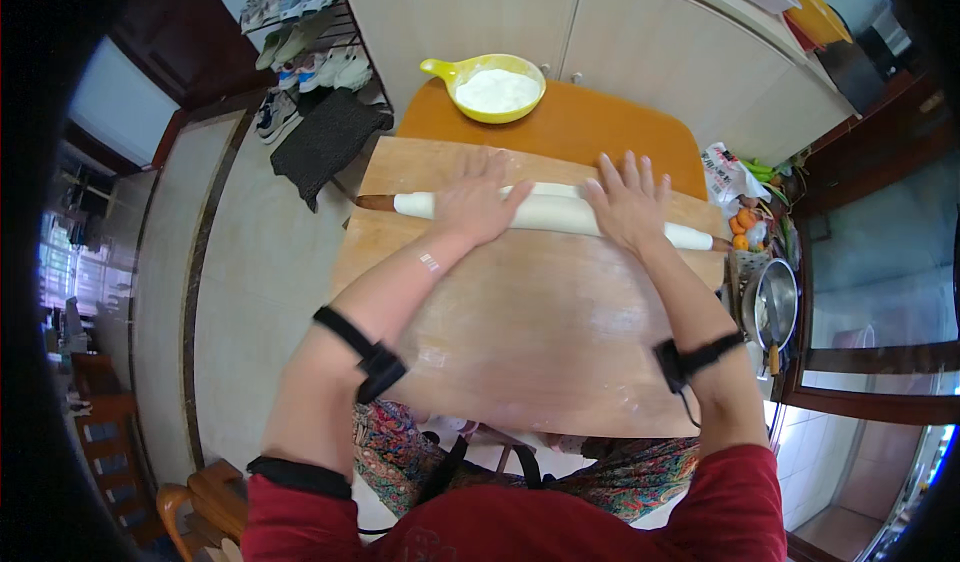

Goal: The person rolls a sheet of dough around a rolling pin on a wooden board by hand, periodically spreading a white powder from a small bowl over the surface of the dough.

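Note:
A sheet of white dough is wrapped around a long wooden rolling pin, whose bare ends stick out at both sides. It lies across the far part of a floured wooden board. My left hand rests palm down on the left half of the roll, slightly blurred, with fingers pointing away from me. On the right half, my right hand presses flat with its fingers spread. Beyond the board stands a yellow handled bowl of white flour.
An orange-brown tabletop shows behind the board. To the right are oranges, green vegetables and a steel bowl with a wooden-handled knife across it. Cabinet doors stand behind; a shoe rack is at far left.

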The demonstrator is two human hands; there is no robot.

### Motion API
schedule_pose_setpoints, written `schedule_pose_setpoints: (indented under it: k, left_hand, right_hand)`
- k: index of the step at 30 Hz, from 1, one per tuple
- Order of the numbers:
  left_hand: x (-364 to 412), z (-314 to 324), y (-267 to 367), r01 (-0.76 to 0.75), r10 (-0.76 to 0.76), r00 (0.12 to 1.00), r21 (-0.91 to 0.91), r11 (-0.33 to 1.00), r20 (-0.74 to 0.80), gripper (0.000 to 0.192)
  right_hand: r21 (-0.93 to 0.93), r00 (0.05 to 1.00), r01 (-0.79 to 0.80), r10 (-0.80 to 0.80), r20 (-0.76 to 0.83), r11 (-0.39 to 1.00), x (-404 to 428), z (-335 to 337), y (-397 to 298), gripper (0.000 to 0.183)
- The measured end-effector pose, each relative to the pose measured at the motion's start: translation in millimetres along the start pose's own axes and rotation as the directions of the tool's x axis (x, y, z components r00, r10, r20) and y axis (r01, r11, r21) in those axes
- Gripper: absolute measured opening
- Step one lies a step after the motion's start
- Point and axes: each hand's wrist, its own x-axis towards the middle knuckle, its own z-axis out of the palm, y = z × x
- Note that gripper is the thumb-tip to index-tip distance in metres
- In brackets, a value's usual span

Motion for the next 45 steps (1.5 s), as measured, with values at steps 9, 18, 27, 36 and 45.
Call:
schedule_pose_setpoints:
  k: [9,18,27,36,45]
  left_hand:
    - [-93.7,-18.6,-42.3,-0.256,0.257,0.966,0.069,0.964,-0.017,0.069]
    - [-8.1,-3.0,-48.8,-0.214,0.215,0.977,-0.013,0.977,0.006,0.074]
    - [-116.2,-13.2,-65.2,-0.318,0.325,0.937,0.072,0.945,-0.129,0.044]
    - [-210.7,-68.8,-88.4,0.041,-0.032,0.985,-0.052,0.998,0.167,0.044]
    - [-232.9,-53.3,-81.5,0.155,-0.117,0.971,-0.173,0.973,0.211,0.047]
  right_hand:
    - [-0.040,0.985,0.152,-0.154,-0.079,0.988,-107.3,6.1,31.0,0.060]
    - [0.025,0.986,0.131,-0.128,-0.106,0.991,-9.7,11.2,46.5,0.067]
    - [0.087,0.865,0.497,-0.483,-0.137,0.864,-76.7,1.5,46.5,0.052]
    - [-0.058,0.655,0.745,-0.745,-0.131,0.665,-4.4,5.9,-79.9,0.023]
    - [-0.095,0.632,0.762,-0.768,-0.105,0.640,7.9,28.7,-123.7,0.035]
